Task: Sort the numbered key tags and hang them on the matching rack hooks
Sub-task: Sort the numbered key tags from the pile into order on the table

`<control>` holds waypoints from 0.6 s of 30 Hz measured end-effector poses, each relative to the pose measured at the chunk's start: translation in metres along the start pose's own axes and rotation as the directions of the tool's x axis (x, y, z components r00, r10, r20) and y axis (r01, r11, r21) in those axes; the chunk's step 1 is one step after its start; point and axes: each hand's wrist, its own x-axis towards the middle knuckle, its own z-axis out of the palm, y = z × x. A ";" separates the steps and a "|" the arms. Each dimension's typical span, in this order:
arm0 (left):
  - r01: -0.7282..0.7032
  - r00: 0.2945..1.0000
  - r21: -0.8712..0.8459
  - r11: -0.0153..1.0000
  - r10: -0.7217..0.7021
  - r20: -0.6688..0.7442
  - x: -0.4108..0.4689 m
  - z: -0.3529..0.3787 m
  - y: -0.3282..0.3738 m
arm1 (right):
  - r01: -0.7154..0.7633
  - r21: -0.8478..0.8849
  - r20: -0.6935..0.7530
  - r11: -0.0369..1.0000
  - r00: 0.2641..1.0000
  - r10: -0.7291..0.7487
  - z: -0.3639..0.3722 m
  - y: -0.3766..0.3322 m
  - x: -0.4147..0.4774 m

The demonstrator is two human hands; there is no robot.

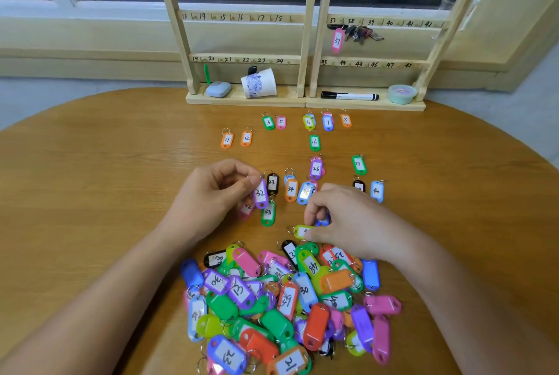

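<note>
Looks like the sorting stage, with only one tag hung so far. Pinches purple tag 32 [260,193] near its ring end with left hand [217,190], fingers curled, just beyond the left half of the loose tag pile [281,299]. Pinches yellow-green tag [299,231] with right hand [341,217] at the pile's far edge; cannot read its number under the fingertips. Possibly traps a second, blue tag under the same fingers, too hidden to call.

To do well: set 32 down flat, label up, just before black tag 33 [272,183] and orange tag 34 [291,189] in the row beyond the pile. Point rings away for easy pick-up. Lift the yellow-green one clear of the pile before reading it, without dragging neighbours.

Readable beyond the pile, farthest first: tag 3 [268,122], tag 5 [280,122], tag 6 [308,121], tag 7 [328,122], tag 8 [345,120]; then tag 11 [227,140], tag 12 [246,138], tag 16 [315,142]; then tag 26 [315,168]; nearest, tag 43 [268,212]. Inside the pile: tag 13 [239,289], tag 30 [304,290], tag 48 [313,267].

Farthest beyond the pile, on the wooden key rack [242,16]: handwritten 8–12, 14–18, 19–24, 31–36, 37–42, 43–48. Shows pink tag 37 [337,40] hung with a key bunch [361,33] under the 37 mark.
</note>
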 end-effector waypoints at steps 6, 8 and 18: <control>-0.024 0.999 0.033 0.999 0.025 -0.029 0.000 -0.001 -0.001 | 0.020 0.108 -0.068 0.994 0.998 -0.012 -0.002 -0.002 0.000; -0.030 0.999 0.035 0.999 0.031 -0.036 0.000 -0.001 0.000 | -0.009 0.271 -0.099 0.962 0.994 0.037 -0.007 0.004 0.001; -0.032 0.999 0.048 0.998 0.034 -0.032 0.001 0.000 -0.001 | -0.141 0.522 -0.136 0.841 0.960 0.246 -0.007 0.032 -0.007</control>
